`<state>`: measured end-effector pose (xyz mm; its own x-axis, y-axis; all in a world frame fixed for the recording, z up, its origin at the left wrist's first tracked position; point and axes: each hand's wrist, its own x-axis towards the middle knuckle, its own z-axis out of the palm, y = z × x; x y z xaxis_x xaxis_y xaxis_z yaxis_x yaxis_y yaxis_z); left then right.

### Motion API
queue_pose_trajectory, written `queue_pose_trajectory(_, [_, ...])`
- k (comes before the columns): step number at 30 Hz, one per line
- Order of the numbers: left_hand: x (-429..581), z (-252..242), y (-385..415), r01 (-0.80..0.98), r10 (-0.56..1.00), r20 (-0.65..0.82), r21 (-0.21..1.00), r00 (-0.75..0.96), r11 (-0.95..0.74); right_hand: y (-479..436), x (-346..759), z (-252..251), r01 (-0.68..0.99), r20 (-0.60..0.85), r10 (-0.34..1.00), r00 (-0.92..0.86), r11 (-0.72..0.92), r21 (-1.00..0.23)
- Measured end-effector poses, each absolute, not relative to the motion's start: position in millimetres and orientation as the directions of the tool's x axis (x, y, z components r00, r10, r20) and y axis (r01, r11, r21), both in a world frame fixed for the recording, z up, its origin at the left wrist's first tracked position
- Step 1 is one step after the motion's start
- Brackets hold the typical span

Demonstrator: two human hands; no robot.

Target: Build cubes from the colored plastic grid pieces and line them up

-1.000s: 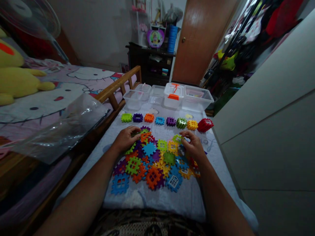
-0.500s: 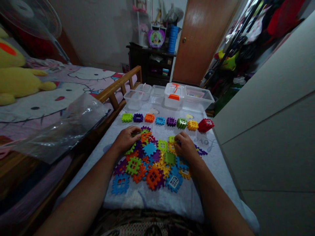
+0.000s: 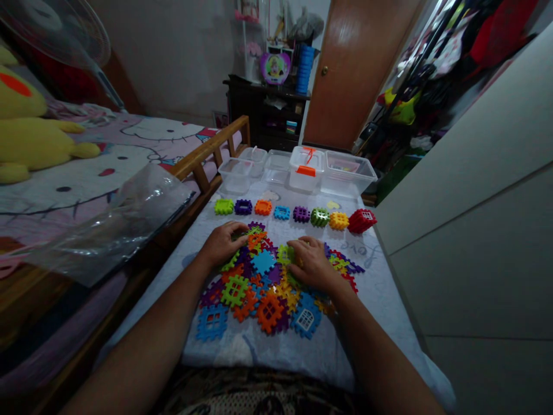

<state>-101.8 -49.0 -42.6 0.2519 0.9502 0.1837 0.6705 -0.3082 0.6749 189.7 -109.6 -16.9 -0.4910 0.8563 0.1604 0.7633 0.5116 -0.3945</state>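
The cloth-covered bench (image 3: pixel 319 357) is carrying a pile of toothed plastic pieces (image 3: pixel 263 262). Beyond them, a clear open tub (image 3: pixel 345 185) is holding something pale (image 3: pixel 344 166); a lidded box (image 3: pixel 303 180) is standing beside it, contents unclear. The right hand (image 3: pixel 313 264) is resting loosely spread over the pieces; the left hand (image 3: pixel 220 245) is curving at their left edge, whether pinching I cannot tell.

Hands (image 3: pixel 222 243) and forearms (image 3: pixel 158 325) are bare, clothing (image 3: pixel 259 393) dark-patterned.
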Motion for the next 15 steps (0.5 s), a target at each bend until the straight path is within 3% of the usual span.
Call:
queue_pose_trajectory(4, [-101.8, -42.8, -48.4, 0.673, 0.949, 0.187, 0.671, 0.252, -0.311, -106.7, 184.8, -20.3, 0.746, 0.172, 0.865, -0.471, 0.495, -0.445])
queue_pose_trajectory(12, [-100.8, -41.6, -49.4, 0.650, 0.952, 0.183, 0.697, 0.247, -0.303, -101.1, 197.9, -21.6, 0.543, 0.257, 0.950, -0.175, 0.311, -0.780])
queue_pose_trajectory(15, [-100.5, -40.3, -49.6, 0.644, 0.950, 0.188, 0.700, 0.248, -0.307, -96.7, 204.8, -20.3, 0.549, 0.368, 0.929, -0.037, 0.327, -0.769])
